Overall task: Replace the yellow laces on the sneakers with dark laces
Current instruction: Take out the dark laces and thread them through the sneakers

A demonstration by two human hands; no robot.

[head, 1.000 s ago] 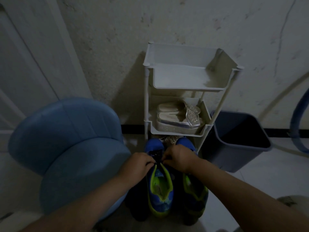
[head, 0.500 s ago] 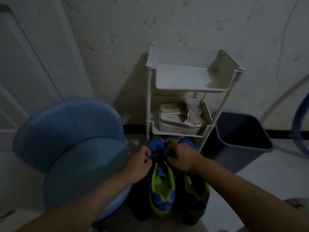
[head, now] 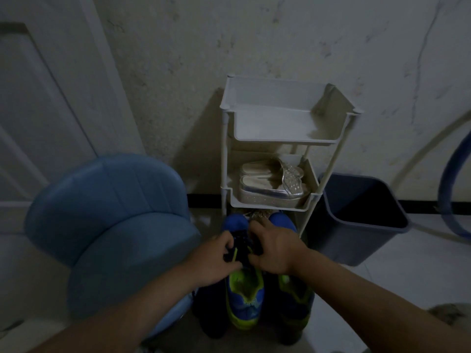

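both hands have slid slightly back along the left sneaker [head: 244,296]; left hand [head: 216,259] and right hand [head: 276,248] pinch its dark lace [head: 241,242] with curled fingers. beyond them, the rack [head: 270,142] holds silver sandals [head: 270,193]; a bin [head: 339,243] stands right.

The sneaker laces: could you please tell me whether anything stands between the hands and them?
Nothing visible does. The left hand and right hand are both at the dark lace of the left-side blue sneaker, with fingers curled on it.
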